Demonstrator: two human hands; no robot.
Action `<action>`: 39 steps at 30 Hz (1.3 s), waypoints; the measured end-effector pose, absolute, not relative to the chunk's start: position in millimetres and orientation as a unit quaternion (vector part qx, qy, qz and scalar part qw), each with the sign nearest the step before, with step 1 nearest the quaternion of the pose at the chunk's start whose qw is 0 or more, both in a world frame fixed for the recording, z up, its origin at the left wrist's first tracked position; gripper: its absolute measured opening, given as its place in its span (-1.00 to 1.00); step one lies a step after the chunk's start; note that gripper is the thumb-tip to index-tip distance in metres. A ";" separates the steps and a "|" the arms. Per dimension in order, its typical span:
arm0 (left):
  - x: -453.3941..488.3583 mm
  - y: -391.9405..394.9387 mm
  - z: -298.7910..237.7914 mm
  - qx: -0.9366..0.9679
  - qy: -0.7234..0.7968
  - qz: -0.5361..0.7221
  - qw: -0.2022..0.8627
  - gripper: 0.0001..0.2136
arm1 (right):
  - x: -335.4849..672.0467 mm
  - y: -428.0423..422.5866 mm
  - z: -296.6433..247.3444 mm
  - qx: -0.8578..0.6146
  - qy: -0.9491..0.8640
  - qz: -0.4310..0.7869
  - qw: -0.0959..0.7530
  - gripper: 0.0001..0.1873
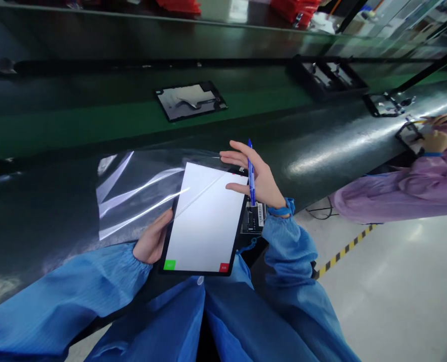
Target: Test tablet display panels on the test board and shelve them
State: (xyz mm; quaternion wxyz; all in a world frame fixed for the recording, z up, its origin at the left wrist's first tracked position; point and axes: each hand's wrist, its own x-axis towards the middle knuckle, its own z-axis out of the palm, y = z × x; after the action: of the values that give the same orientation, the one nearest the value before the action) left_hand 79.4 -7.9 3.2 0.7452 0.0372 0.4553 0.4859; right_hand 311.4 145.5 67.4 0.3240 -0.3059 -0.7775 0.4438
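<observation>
A tablet with a lit white screen, a green square at its lower left corner and a red one at its lower right, rests tilted at the near edge of the dark bench. My left hand grips its left edge. My right hand touches the tablet's upper right edge with fingers spread, a blue pen tucked upright between them. A clear plastic film lies under and left of the tablet.
A green conveyor belt carries an open tablet back shell and dark trays. At the right, another person in a purple sleeve works on a part. A labelled part lies under my right wrist.
</observation>
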 end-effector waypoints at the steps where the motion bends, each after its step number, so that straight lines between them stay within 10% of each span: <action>1: 80.7 -7.2 7.5 0.021 0.458 0.486 0.744 -0.72 | 308.1 149.1 63.6 -0.308 -0.765 0.454 0.336 -0.10; 39: 100.0 20.0 102.3 -0.138 0.459 0.448 0.755 -0.55 | 265.9 190.2 3.5 -0.339 -0.496 0.709 0.369 -0.28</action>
State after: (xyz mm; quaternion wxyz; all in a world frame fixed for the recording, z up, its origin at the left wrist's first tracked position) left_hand 100.0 20.0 102.3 0.7551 -0.1380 0.4585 0.4477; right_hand 265.9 190.2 3.5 0.3691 -0.3389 -0.4964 0.7088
